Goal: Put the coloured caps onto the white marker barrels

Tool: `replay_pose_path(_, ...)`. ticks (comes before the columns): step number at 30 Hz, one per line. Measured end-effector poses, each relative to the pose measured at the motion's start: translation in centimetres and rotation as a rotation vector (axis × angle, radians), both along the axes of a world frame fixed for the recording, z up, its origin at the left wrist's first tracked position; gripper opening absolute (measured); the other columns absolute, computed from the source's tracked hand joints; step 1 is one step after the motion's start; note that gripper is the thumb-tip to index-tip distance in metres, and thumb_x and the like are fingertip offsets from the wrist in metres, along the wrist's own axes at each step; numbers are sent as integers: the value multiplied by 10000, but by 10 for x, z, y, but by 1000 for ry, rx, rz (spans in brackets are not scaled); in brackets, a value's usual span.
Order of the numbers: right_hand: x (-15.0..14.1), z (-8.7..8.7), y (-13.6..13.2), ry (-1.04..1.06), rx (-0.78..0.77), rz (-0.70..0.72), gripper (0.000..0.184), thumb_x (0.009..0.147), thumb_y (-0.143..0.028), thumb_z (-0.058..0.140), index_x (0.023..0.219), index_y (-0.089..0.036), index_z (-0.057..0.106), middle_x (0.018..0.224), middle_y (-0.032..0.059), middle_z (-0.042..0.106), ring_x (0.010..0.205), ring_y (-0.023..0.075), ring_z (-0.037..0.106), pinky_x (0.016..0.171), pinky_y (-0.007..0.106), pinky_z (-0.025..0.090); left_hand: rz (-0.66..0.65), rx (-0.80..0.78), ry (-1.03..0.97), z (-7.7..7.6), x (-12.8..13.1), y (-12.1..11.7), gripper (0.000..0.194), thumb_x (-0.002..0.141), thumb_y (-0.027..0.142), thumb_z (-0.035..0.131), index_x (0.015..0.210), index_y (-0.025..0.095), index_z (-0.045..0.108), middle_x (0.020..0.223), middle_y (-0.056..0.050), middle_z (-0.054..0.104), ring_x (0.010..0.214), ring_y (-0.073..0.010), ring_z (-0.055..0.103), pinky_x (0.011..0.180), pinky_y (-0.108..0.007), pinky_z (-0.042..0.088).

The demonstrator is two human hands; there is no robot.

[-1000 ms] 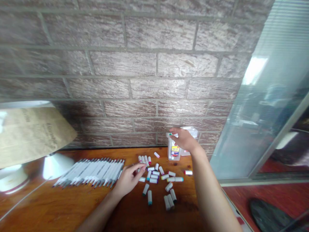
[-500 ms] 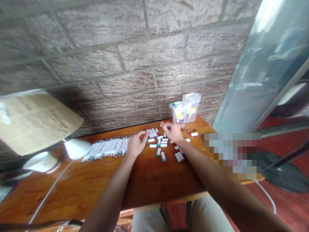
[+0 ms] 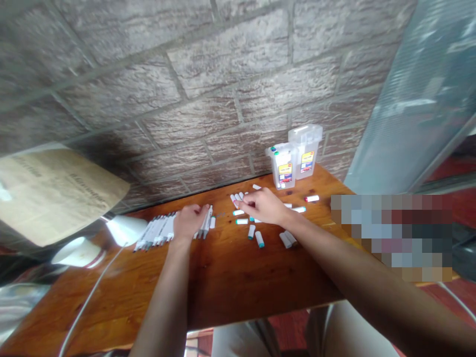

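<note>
I have the left hand (image 3: 190, 221) left of the frame's centre, over the right part of a row of white markers (image 3: 158, 232); its thumb and forefinger come together by one marker's upper end, but I cannot tell whether they grip it. My right hand (image 3: 265, 206) is just right of centre, above a scatter of short white caps (image 3: 259, 239) with coloured ends. Its fingers are bent inward, tips beside a small upright group of caps; I can't make out whether they grasp one. A red-ended cap (image 3: 312, 199) lies apart, further right on the table (image 3: 223, 282). Beyond the right hand, against the wall (image 3: 208, 119), I see two clear containers (image 3: 285, 173), the nearer holding some green- and blue-ended pieces. A lampshade (image 3: 59, 196) fills the left edge, above a white cup (image 3: 78, 252).
</note>
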State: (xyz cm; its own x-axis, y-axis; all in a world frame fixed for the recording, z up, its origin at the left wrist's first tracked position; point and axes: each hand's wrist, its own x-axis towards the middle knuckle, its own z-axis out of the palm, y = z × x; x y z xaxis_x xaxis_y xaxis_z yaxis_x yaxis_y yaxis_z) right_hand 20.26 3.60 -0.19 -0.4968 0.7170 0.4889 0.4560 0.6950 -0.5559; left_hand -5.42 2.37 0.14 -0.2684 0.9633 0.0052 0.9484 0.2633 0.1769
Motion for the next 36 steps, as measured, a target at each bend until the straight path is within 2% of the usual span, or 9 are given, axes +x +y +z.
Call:
replay_pose_path(5, 5, 4, 2, 33, -7, -62, 507, 980, -378, 518, 531, -168, 413, 502, -36, 409, 504, 70, 358, 579, 256, 249, -44, -57, 61, -2, 11, -2, 534, 911, 651, 419, 834, 252, 766, 952, -93, 791, 989, -320, 711, 704, -324, 402)
replay_pose_path(11, 7, 1, 5, 44, -18, -83, 516, 976, -355, 529, 517, -168, 388, 492, -38, 383, 500, 71, 333, 583, 255, 250, -108, -69, 55, -1, 22, -5, 486, 930, 573, 431, 800, 231, 751, 904, -96, 777, 924, -292, 703, 699, -321, 377)
replay_pose_path(14, 4, 1, 3, -1, -37, -70, 496, 978, -325, 529, 529, -164, 392, 512, -35, 408, 516, 70, 363, 602, 253, 254, -179, -36, -48, -3, 28, -7, 525, 927, 611, 437, 750, 210, 726, 819, -84, 757, 851, -259, 692, 671, -306, 373)
replay_pose_path(17, 2, 1, 1, -51, -19, -57, 501, 987, -333, 523, 534, -161, 399, 526, -31, 434, 527, 72, 371, 610, 257, 249, -321, -21, -243, -8, 34, -9, 505, 883, 632, 517, 753, 195, 733, 772, -53, 744, 783, -219, 674, 662, -286, 388)
replay_pose_path(22, 1, 2, -1, -132, -28, 0, 488, 997, -340, 525, 546, -159, 476, 550, -14, 514, 542, 83, 409, 611, 254, 269, -522, -6, -399, -17, 48, -12, 449, 893, 537, 526, 771, 160, 739, 748, -38, 726, 708, -181, 630, 644, -271, 382)
replay_pose_path(26, 3, 0, 1, -203, -70, 46, 402, 970, -327, 590, 614, -146, 636, 584, 5, 605, 568, 90, 495, 617, 241, 299, -525, -21, -395, -21, 57, -13, 464, 914, 524, 503, 703, 155, 690, 680, -35, 686, 670, -172, 608, 621, -262, 377)
replay_pose_path(30, 7, -1, 2, -255, -132, 202, 240, 926, -344, 672, 824, -166, 798, 727, 22, 738, 648, 96, 602, 640, 215, 345, -543, -36, -328, -23, 59, -11, 405, 920, 438, 504, 649, 161, 619, 651, -39, 658, 656, -173, 592, 615, -272, 347)
replay_pose_path(33, 6, 1, -2, -318, -211, 265, 215, 862, -396, 743, 927, -213, 836, 767, 6, 765, 670, 101, 630, 626, 204, 351, -561, -41, -315, -25, 59, -11, 330, 920, 351, 491, 690, 163, 634, 692, -45, 674, 694, -181, 606, 634, -276, 345)
replay_pose_path(36, 4, 3, -5, -400, -282, 276, 193, 810, -360, 781, 948, -239, 844, 792, -5, 774, 687, 103, 642, 625, 199, 363, -552, -32, -308, -25, 60, -11, 322, 927, 343, 487, 702, 167, 636, 703, -44, 675, 701, -181, 602, 645, -277, 347)
